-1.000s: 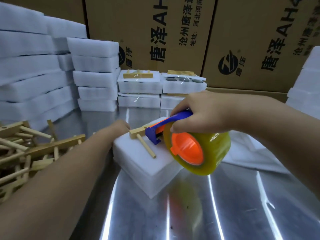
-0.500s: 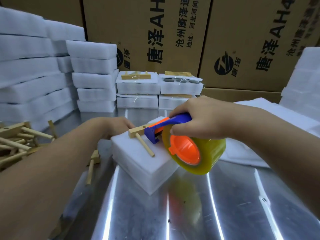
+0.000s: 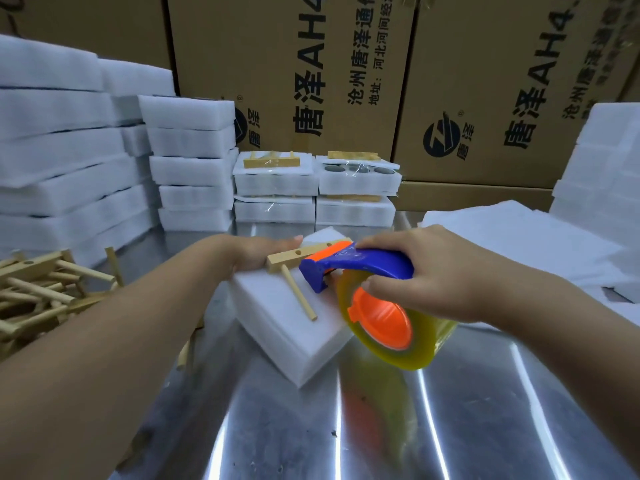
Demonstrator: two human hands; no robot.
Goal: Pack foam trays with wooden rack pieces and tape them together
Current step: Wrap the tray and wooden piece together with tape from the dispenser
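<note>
A white foam tray stack (image 3: 277, 327) lies at an angle on the steel table. On top of it rests a wooden rack piece (image 3: 294, 261) with a dowel sticking toward me. My left hand (image 3: 263, 252) lies flat on the tray's far left edge, fingers touching the wooden bar. My right hand (image 3: 433, 275) grips the blue handle of a tape dispenser (image 3: 381, 306) with an orange hub and a yellowish tape roll. Its blue nose sits over the tray top beside the wooden bar.
Loose wooden rack pieces (image 3: 38, 292) are heaped at the left. Stacks of foam trays (image 3: 190, 161) stand behind, with taped packs (image 3: 277, 188) in the middle. Foam sheets (image 3: 519, 244) lie at the right. Cardboard boxes (image 3: 294, 81) line the back. The steel table (image 3: 346, 427) stretches in front.
My left hand has slid along the tray's far edge to the wooden bar and flattened there. The tape dispenser has tilted, its roll now lower over the tray's right corner.
</note>
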